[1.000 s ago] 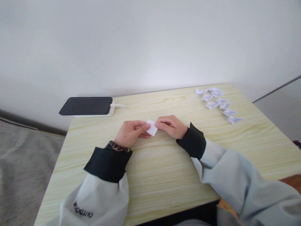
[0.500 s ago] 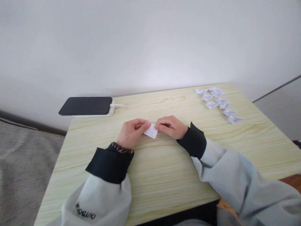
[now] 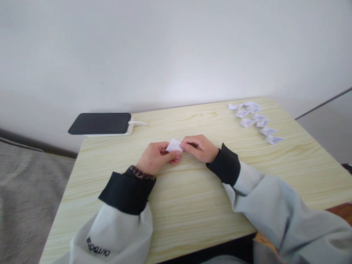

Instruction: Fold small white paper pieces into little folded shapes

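A small folded piece of white paper [image 3: 174, 145] is held between my two hands, a little above the middle of the tabletop. My left hand [image 3: 156, 156] pinches its lower edge, the thumb lying in front and the fingers partly hidden behind. From the other side, the thumb and forefinger of my right hand [image 3: 200, 147] grip the paper's right corner. A dark beaded bracelet [image 3: 141, 173] circles my left wrist.
Several folded white paper pieces [image 3: 258, 117] lie in a loose cluster at the table's back right. At the back left, a dark phone [image 3: 100, 123] rests on a white block with a white cable [image 3: 140, 123]. A wall stands behind the wood-patterned table [image 3: 198, 205].
My left thumb and fingers have shifted from the paper's upper left corner to its lower edge. The paper now sits slightly higher and turned; my right hand has barely moved.
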`<state>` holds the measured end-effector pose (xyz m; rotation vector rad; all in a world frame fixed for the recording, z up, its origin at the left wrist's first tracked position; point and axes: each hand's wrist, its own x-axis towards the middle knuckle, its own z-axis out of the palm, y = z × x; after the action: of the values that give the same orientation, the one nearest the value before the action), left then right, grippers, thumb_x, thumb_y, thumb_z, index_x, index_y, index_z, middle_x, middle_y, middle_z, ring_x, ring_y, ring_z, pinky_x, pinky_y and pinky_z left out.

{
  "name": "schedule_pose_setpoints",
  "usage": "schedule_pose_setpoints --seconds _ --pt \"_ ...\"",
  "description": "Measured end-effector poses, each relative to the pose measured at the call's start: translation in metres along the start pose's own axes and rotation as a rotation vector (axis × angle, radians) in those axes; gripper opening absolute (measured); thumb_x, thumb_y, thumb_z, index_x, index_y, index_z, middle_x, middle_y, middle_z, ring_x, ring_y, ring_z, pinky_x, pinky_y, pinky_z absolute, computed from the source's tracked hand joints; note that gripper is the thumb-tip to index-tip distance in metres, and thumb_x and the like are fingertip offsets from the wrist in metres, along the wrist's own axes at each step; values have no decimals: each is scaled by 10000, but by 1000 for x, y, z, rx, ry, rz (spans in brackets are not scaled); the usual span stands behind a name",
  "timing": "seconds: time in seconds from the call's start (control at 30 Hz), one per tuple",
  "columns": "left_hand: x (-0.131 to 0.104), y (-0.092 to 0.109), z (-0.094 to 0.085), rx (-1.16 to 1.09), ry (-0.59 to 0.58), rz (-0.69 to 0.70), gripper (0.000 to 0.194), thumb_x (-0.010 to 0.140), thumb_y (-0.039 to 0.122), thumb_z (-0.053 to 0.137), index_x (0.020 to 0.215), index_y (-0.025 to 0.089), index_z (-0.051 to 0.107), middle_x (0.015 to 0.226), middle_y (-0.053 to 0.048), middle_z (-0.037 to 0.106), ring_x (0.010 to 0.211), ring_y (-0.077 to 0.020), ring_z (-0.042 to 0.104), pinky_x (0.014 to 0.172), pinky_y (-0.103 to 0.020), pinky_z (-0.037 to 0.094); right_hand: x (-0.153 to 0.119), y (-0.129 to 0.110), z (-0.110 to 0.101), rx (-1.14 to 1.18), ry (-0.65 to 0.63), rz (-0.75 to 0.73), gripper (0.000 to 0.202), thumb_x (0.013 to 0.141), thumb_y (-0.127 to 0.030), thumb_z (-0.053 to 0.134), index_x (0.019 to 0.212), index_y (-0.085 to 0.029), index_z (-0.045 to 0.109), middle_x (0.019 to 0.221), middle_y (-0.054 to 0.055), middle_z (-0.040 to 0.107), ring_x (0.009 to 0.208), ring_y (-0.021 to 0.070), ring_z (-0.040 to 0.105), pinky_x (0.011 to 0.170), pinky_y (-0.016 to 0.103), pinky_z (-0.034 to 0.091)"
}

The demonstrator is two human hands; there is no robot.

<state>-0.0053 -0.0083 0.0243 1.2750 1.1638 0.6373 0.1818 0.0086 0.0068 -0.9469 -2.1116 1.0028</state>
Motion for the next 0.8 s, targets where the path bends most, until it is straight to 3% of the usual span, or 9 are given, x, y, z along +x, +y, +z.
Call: schedule_pose_setpoints --seconds 0.23,0.4,0.8 --pt "-3 8 -1 94 -104 -6 207 660 342 702 646 138 674 557 -3 651 492 -98 576 511 -199 492 -2 -1 1 70 51 -4 221 841 -309 509 703 -143 555 571 -37 466 527 76 396 516 208 307" --pt "-6 13 3 180 -72 -27 283 685 400 670 554 149 655 487 -10 625 445 -101 553 466 -195 466 -1 -2 0 73 47 -8 236 860 -320 487 724 -144 566 606 -20 508 563 87 425 536 212 325" --pt "-5 6 6 164 -40 17 251 692 367 669 576 145 653 514 -5 628 457 -90 544 479 -189 463 0 -1 1 7 35 -1 232 865 -283 476 697 -142 553 579 -32 484 528 72 404 506 195 308"
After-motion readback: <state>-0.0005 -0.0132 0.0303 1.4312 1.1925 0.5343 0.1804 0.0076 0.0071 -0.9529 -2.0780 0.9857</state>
